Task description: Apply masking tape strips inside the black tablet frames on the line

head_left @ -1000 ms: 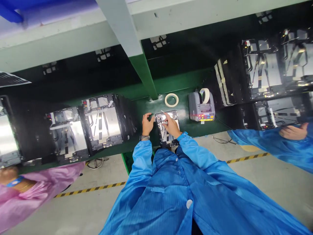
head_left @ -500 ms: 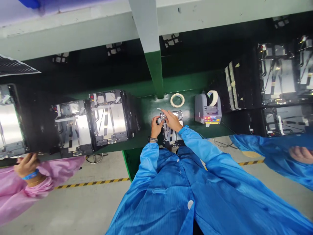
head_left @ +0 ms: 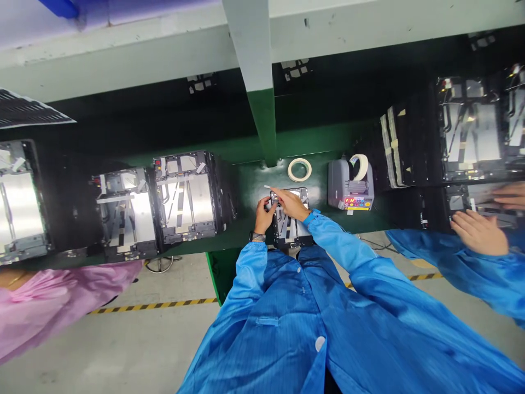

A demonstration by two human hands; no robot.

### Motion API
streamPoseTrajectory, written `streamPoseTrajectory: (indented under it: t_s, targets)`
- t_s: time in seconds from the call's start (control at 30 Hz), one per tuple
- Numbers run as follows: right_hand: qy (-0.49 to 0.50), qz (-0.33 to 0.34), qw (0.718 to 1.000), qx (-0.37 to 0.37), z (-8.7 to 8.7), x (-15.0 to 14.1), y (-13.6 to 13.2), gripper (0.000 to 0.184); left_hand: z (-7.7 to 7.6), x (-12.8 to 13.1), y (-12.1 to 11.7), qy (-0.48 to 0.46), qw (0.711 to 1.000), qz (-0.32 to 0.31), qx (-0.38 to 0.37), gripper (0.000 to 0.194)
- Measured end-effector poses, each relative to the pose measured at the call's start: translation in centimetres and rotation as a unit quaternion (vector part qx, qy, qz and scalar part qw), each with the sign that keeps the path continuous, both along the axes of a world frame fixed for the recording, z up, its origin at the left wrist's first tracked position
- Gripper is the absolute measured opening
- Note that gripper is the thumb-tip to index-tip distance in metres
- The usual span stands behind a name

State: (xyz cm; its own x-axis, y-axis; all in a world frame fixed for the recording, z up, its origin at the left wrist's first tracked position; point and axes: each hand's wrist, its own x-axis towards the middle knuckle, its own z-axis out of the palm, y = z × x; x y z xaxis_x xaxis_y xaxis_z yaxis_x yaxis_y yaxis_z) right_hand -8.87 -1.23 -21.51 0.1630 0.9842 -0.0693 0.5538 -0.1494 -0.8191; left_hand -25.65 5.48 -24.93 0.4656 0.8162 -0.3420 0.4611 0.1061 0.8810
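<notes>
An electronic screen module (head_left: 288, 227), black-framed with silver plates and dark cables, lies on the green bench right in front of me. My left hand (head_left: 263, 216) is at its upper left corner, thumb and fingers bent together; what lies between them is too small to tell. From the right, my right hand (head_left: 293, 206) reaches over the module's top edge, close to the left fingertips. A short white strip of tape (head_left: 267, 187) sticks out at the tip of its index finger. The right hand's lower fingers are partly hidden.
Behind the module lies a tape roll (head_left: 299, 170). A grey tape dispenser (head_left: 350, 186) stands to its right. Stacked modules (head_left: 186, 200) are on the left, more (head_left: 471, 128) on the right. A green post (head_left: 262, 128) rises behind. Co-workers' pink sleeve (head_left: 69, 295) and hands (head_left: 479, 232) flank me.
My hands stay at the module's top edge with hardly any shift. The right co-worker's hands have come over the modules there; the left co-worker's hand has gone out of sight. The view has shifted slightly.
</notes>
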Motion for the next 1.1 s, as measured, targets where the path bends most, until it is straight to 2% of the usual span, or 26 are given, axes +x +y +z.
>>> streamPoseTrajectory:
  t_s: [0.1, 0.17, 0.23, 0.3, 0.37, 0.4, 0.5, 0.57, 0.63, 0.7, 0.77, 0.83, 1.0, 1.1]
  targets:
    - [0.023, -0.018, 0.999, -0.019, 0.3, -0.1, -0.2, 0.081, 0.2, 0.4, -0.1, 0.008, 1.0, 0.019, -0.003, 0.036]
    - [0.042, -0.047, 0.998, -0.016, 0.7, -0.3, -0.3, 0.077, 0.4, 0.7, 0.0, 0.012, 0.999, 0.033, -0.009, 0.035]
    - [0.076, -0.102, 0.992, 0.002, 1.2, -0.9, -0.7, 0.068, 0.4, 0.9, 0.3, 0.01, 0.999, 0.041, -0.023, 0.034]
    - [0.152, -0.185, 0.971, 0.022, 1.9, -1.9, -1.6, 0.06, 0.4, 1.0, 0.7, 0.006, 0.998, 0.041, -0.041, 0.033]
    - [0.295, -0.265, 0.918, 0.02, 2.7, -3.3, -2.8, 0.055, 0.3, 1.0, 1.1, 0.006, 0.998, 0.038, -0.055, 0.033]
    - [0.383, -0.292, 0.876, 0.01, 3.1, -4.1, -3.4, 0.054, 0.2, 0.9, 1.3, 0.006, 0.998, 0.035, -0.059, 0.033]
    - [0.613, -0.329, 0.718, -0.021, 4.0, -6.5, -4.7, 0.053, 0.2, 0.7, 1.6, 0.003, 0.998, 0.029, -0.056, 0.035]
    - [0.694, -0.34, 0.633, -0.034, 4.0, -7.5, -4.8, 0.048, 0.2, 0.7, 1.6, 0.001, 0.998, 0.026, -0.05, 0.035]
    - [0.733, -0.349, 0.581, -0.045, 3.7, -7.9, -4.5, 0.043, 0.3, 0.7, 1.5, 0.003, 0.999, 0.026, -0.043, 0.037]
    - [0.753, -0.359, 0.549, -0.051, 3.1, -7.7, -4.1, 0.04, 0.4, 0.8, 1.4, -0.002, 0.999, 0.029, -0.031, 0.042]
    - [0.766, -0.366, 0.526, -0.051, 2.6, -7.4, -3.8, 0.038, 0.5, 0.9, 1.3, -0.007, 0.999, 0.028, -0.016, 0.046]
    - [0.773, -0.364, 0.517, -0.052, 2.3, -7.0, -3.8, 0.037, 0.6, 0.9, 1.2, -0.007, 1.0, 0.023, -0.002, 0.044]
    - [0.768, -0.354, 0.532, -0.048, 2.5, -6.9, -4.2, 0.037, 0.8, 1.0, 1.2, -0.025, 1.0, 0.004, 0.018, 0.032]
    - [0.77, -0.358, 0.525, -0.047, 2.5, -6.9, -4.2, 0.036, 1.0, 1.1, 1.3, -0.022, 0.999, -0.009, 0.025, 0.029]
